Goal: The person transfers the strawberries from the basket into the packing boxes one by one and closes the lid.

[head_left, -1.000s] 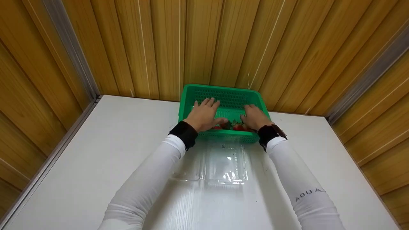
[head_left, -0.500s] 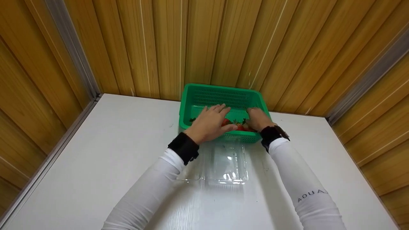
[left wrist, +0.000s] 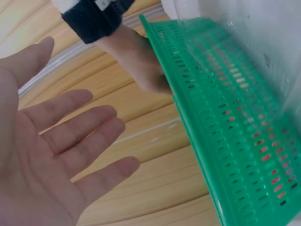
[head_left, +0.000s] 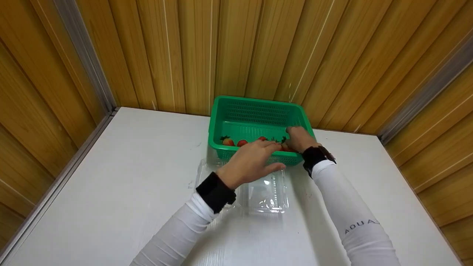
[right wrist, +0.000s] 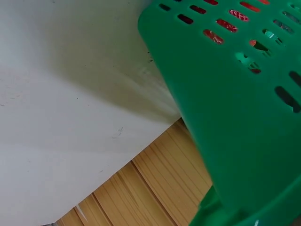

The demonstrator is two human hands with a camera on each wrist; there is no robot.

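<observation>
A green plastic basket (head_left: 258, 100) holds several strawberries (head_left: 228, 142) along its near side. My right hand (head_left: 300, 138) reaches over the basket's right side, down among the strawberries; its fingertips are hidden, so a grip on a berry cannot be made out. My left hand (head_left: 251, 162) hovers at the basket's front edge, above a clear plastic container (head_left: 264, 201). In the left wrist view the left hand (left wrist: 61, 146) has its fingers extended and its palm bare. The right wrist view shows the basket's slotted wall (right wrist: 211, 103) but no hand.
The basket stands on a white table (head_left: 147, 155) against a wood-patterned wall (head_left: 192, 55). The clear container lies on the table directly in front of the basket. Side walls rise at the left (head_left: 44, 81) and right (head_left: 436, 147).
My left hand has drawn back out of the basket toward me, over the clear container, uncovering strawberries at the left. The right hand has sunk slightly lower inside the basket.
</observation>
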